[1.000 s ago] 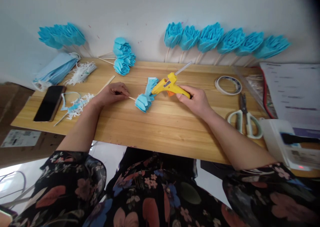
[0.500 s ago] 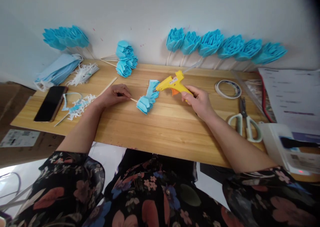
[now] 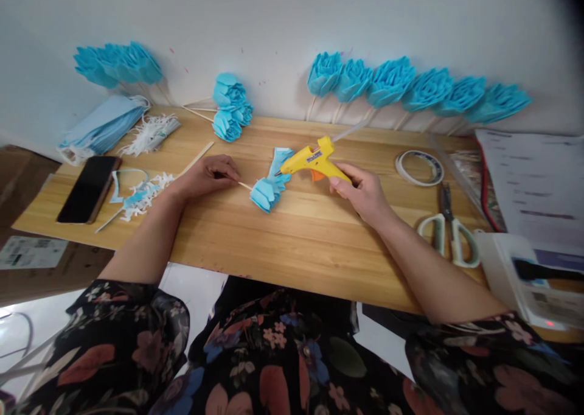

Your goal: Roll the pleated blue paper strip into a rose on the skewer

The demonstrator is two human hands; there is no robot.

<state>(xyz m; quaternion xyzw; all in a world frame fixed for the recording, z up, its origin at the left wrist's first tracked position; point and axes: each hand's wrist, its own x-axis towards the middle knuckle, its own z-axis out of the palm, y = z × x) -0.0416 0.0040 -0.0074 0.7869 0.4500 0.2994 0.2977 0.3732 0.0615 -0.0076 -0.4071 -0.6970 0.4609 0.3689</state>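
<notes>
Between the fingertips of my left hand [image 3: 214, 174] is the thin wooden stick of a blue flower [image 3: 264, 195], pinched near the bloom. The bloom is partly rolled, and a loose ruffled blue strip [image 3: 283, 154] trails from it toward the back of the table. My right hand [image 3: 360, 190] is wrapped around the handle of a yellow glue gun [image 3: 312, 158], a finger near its orange trigger. The gun's nozzle points left and down at the strip, just beyond the bloom; whether it touches cannot be made out. A clear glue stick [image 3: 349, 132] juts from the gun's back.
Finished blue flowers [image 3: 392, 81] lean on the wall at the back. Face masks [image 3: 104, 126], a phone [image 3: 86, 190] and white scraps [image 3: 148, 197] lie left. On the right are a tape roll [image 3: 418, 167], scissors [image 3: 446, 226], a white box [image 3: 506, 263] and papers [image 3: 533, 184].
The glue gun's nozzle has shifted slightly left and down along the strip, closer to the bloom. My left hand keeps its pinch on the stick. The view has tilted a little.
</notes>
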